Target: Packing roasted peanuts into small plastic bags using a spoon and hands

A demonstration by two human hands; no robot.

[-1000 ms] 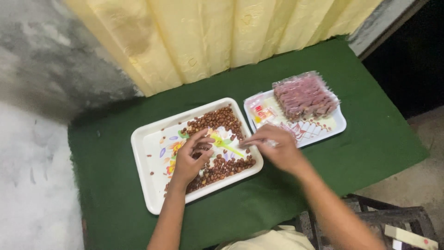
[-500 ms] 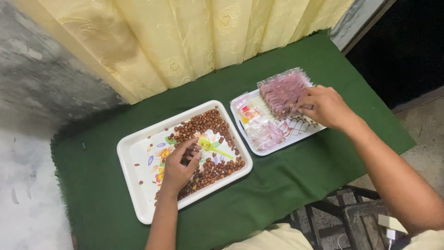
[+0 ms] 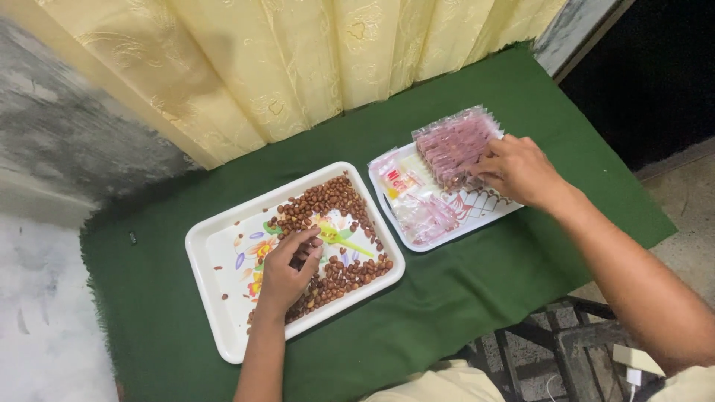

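Resting among brown peanuts (image 3: pixel 337 272), the left hand (image 3: pixel 287 272) lies curled in a white flowered tray (image 3: pixel 216 298), fingers bent together over the nuts; whether any are pinched I cannot tell. At two o'clock from it, the right hand (image 3: pixel 518 171) sits on a second tray (image 3: pixel 477 216), fingertips touching a pink stack of packets (image 3: pixel 453 141), not closed around it. Loose clear wrappers (image 3: pixel 424 216) lie at seven o'clock of the stack. Both trays stand on a green cloth (image 3: pixel 462 298).

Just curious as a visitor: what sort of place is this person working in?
Probably a home or small home workshop for packing snacks: a green cloth-covered table by a yellow curtain, with a tray of peanuts and a tray of small plastic packets.
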